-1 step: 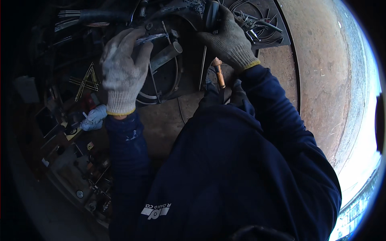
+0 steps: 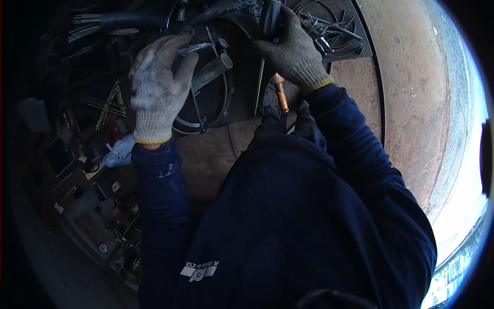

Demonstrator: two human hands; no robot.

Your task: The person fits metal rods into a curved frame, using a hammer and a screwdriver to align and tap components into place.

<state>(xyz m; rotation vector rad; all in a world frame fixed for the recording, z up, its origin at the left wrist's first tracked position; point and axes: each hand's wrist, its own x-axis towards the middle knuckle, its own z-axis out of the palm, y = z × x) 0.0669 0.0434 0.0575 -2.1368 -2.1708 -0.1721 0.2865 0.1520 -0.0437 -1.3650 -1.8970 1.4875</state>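
Note:
My left hand (image 2: 163, 85), in a pale knit glove with a yellow cuff, is raised at the upper left. Its fingers and thumb curl around a narrow shiny piece (image 2: 198, 48), whose kind I cannot make out. Just right of the thumb, a grey metal pipe (image 2: 213, 71) slants with its round end facing up. My right hand (image 2: 296, 51), gloved the same way, closes around a dark blocky object (image 2: 269, 21) at the top; the fingertips on its far side are hidden. Below this hand stands an orange-copper cylindrical piece (image 2: 281, 97), near my feet.
A dark tray (image 2: 364, 49) at the upper right bears cables and metal tools. Thin yellowish rods (image 2: 109, 105) lie crossed at the left, near a light blue cloth (image 2: 121, 151). A curved hoop (image 2: 225, 105) lies by the pipe. Brownish floor plates (image 2: 411, 103) extend to the right.
My left hand has shifted very slightly, its cuff a little up and to the left. The right hand stays in place on the dark object.

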